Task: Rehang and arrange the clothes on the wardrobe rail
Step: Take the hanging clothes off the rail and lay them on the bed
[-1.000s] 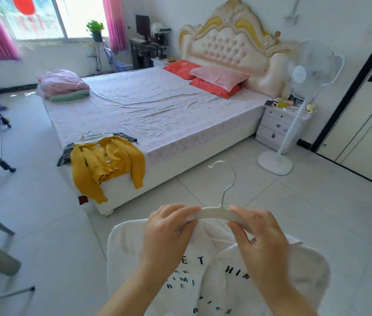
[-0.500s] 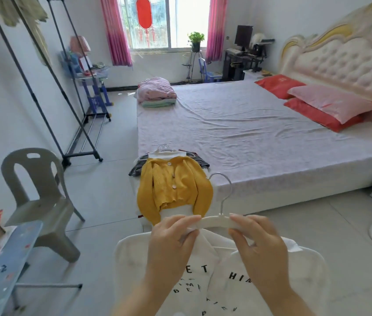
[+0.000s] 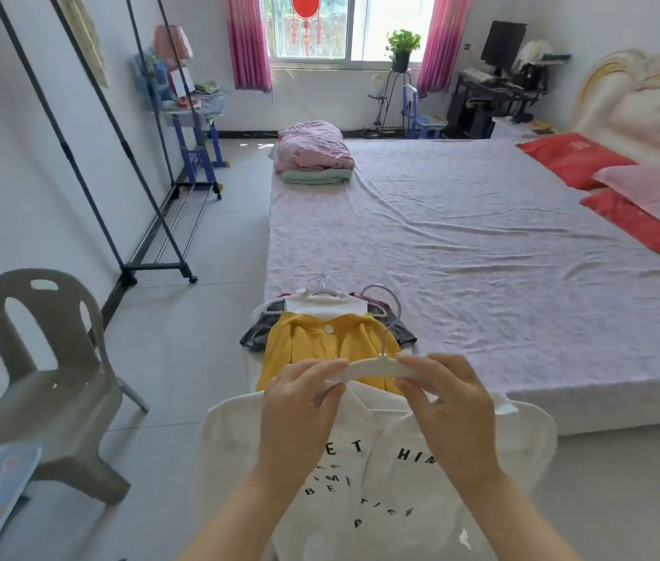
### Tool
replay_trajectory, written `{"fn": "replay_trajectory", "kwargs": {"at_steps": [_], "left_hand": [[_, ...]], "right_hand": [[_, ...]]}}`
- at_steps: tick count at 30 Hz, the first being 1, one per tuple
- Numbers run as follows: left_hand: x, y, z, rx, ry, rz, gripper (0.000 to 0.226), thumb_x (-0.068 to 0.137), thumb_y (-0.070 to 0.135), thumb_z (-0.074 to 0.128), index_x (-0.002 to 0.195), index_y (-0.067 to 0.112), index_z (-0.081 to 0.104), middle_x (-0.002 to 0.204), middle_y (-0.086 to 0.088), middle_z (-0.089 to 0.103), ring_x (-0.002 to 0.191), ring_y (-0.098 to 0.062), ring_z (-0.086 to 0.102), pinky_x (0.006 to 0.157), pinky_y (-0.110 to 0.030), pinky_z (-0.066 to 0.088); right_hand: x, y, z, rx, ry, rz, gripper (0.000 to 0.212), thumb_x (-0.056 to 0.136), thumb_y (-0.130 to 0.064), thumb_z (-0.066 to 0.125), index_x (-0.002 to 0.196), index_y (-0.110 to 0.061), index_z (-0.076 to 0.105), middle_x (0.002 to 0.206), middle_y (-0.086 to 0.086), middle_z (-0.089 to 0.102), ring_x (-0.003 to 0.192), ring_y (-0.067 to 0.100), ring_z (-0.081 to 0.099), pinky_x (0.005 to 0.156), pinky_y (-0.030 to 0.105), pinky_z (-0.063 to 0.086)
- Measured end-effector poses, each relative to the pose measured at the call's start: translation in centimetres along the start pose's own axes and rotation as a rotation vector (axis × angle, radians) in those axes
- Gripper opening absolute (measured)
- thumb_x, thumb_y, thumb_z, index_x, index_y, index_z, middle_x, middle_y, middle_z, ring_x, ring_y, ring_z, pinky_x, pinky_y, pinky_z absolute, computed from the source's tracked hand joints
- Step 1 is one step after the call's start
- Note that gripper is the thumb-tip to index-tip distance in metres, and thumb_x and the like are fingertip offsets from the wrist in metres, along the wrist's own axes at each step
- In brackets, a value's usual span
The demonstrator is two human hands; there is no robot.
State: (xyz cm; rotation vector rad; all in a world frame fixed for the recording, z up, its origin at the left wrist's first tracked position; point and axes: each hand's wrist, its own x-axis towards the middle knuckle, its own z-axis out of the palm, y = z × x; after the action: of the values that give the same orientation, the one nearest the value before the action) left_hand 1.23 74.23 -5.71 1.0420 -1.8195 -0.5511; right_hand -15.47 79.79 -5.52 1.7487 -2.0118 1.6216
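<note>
Head view.

**Q:** Why do both hands sit on the hanger?

**A:** The left hand (image 3: 300, 402) pinches one arm of the white hanger (image 3: 373, 368) and the right hand (image 3: 447, 406) pinches the other, fingers curled round it. This grip keeps the bar level and leaves the wire hook (image 3: 391, 317) upright and free. It probably serves to settle the shoulders before the hook goes over a rail.

**Q:** Where is the garment?

**A:** The white shirt (image 3: 381, 471) hangs from the hanger in front of the person, above the floor and just short of the bed's (image 3: 482, 257) near left corner. On that corner lies a pile of clothes on hangers, topped by a yellow cardigan (image 3: 312, 346). By this judgement they wait their turn.

**Q:** And the destination?

**A:** The clothes rack (image 3: 61, 143) stands along the left wall, well apart from the shirt. Its top rail lies outside the frame.

**Q:** Any legible writing?

**A:** Black capitals are printed on the shirt front. "E T" and "H I N" read on the top line, with "I M", "B E" and "T I E" lower. Hands and folds hide the rest, so no whole word or brand can be read.
</note>
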Motion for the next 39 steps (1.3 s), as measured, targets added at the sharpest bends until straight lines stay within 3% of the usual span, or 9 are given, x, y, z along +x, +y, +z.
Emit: {"fn": "replay_trajectory", "kwargs": {"at_steps": [10, 13, 16, 20, 24, 27, 35, 39], "left_hand": [[15.2, -9.6, 5.1, -0.005, -0.046, -0.033, 0.036, 0.076, 0.017, 0.062, 0.108, 0.034, 0.059, 0.098, 0.030, 0.054, 0.088, -0.010, 0.061, 0.078, -0.044, 0.052], [19.0, -12.5, 6.9, 0.040, -0.048, -0.102, 0.029, 0.075, 0.016, 0.062, 0.100, 0.029, 0.068, 0.093, 0.019, 0.059, 0.088, -0.006, 0.057, 0.084, -0.034, 0.049], [22.7, -15.3, 8.9, 0.071, -0.059, -0.187, 0.026, 0.076, 0.016, 0.060, 0.099, 0.022, 0.070, 0.095, 0.008, 0.067, 0.086, -0.011, 0.060, 0.084, -0.019, 0.044], [27.7, -18.4, 11.4, 0.150, -0.093, -0.279, 0.033, 0.080, 0.016, 0.058, 0.112, 0.023, 0.064, 0.108, 0.004, 0.066, 0.101, -0.011, 0.057, 0.089, -0.036, 0.048], [31.7, -20.8, 13.6, 0.327, -0.250, -0.483, 0.061, 0.083, 0.010, 0.060, 0.138, 0.015, 0.037, 0.135, -0.004, 0.043, 0.125, -0.020, 0.038, 0.103, -0.028, 0.029], [32.3, -22.5, 14.7, 0.385, -0.354, -0.588, 0.059, 0.082, 0.014, 0.059, 0.138, 0.018, 0.038, 0.138, -0.005, 0.040, 0.127, -0.021, 0.037, 0.104, -0.032, 0.033], [32.0, -23.3, 16.6, 0.461, -0.682, -0.637, 0.051, 0.086, 0.024, 0.056, 0.135, 0.023, 0.041, 0.143, 0.006, 0.035, 0.134, -0.013, 0.029, 0.106, -0.035, 0.032], [32.6, -22.1, 17.8, 0.453, -0.848, -0.550, 0.046, 0.086, 0.028, 0.054, 0.131, 0.026, 0.044, 0.137, 0.007, 0.043, 0.125, -0.015, 0.040, 0.099, -0.031, 0.038]], "right_hand": [[13.3, 6.4, 11.0, 0.025, -0.033, 0.081, 0.045, 0.067, -0.006, 0.080, 0.099, -0.035, 0.067, 0.092, -0.018, 0.051, 0.083, -0.008, 0.055, 0.066, 0.017, 0.049], [17.0, 8.9, 14.7, 0.034, -0.073, 0.123, 0.037, 0.067, -0.005, 0.081, 0.094, -0.029, 0.072, 0.092, -0.022, 0.049, 0.078, 0.002, 0.058, 0.065, 0.015, 0.049], [20.7, 11.6, 18.2, 0.078, -0.146, 0.172, 0.035, 0.068, -0.004, 0.080, 0.094, -0.027, 0.073, 0.092, -0.012, 0.054, 0.078, 0.014, 0.062, 0.065, 0.029, 0.055], [25.8, 15.4, 22.6, 0.017, -0.287, 0.230, 0.030, 0.074, -0.011, 0.076, 0.099, -0.026, 0.071, 0.092, -0.012, 0.050, 0.077, 0.009, 0.057, 0.070, 0.034, 0.053], [30.7, 18.6, 27.7, -0.138, -0.644, 0.312, 0.047, 0.086, -0.026, 0.064, 0.130, -0.026, 0.050, 0.123, 0.001, 0.042, 0.110, 0.017, 0.047, 0.097, 0.034, 0.041], [32.0, 20.5, 29.9, -0.246, -0.847, 0.326, 0.050, 0.087, -0.027, 0.062, 0.134, -0.024, 0.044, 0.132, 0.003, 0.039, 0.121, 0.022, 0.041, 0.102, 0.038, 0.036], [26.7, 25.4, 26.2, -0.308, -1.036, 0.505, 0.047, 0.089, -0.028, 0.058, 0.133, -0.021, 0.043, 0.135, 0.003, 0.040, 0.121, 0.019, 0.042, 0.098, 0.031, 0.040], [24.9, 26.3, 22.5, -0.369, -1.076, 0.649, 0.050, 0.090, -0.032, 0.055, 0.136, -0.024, 0.040, 0.137, 0.002, 0.038, 0.126, 0.020, 0.039, 0.100, 0.030, 0.037]]}}
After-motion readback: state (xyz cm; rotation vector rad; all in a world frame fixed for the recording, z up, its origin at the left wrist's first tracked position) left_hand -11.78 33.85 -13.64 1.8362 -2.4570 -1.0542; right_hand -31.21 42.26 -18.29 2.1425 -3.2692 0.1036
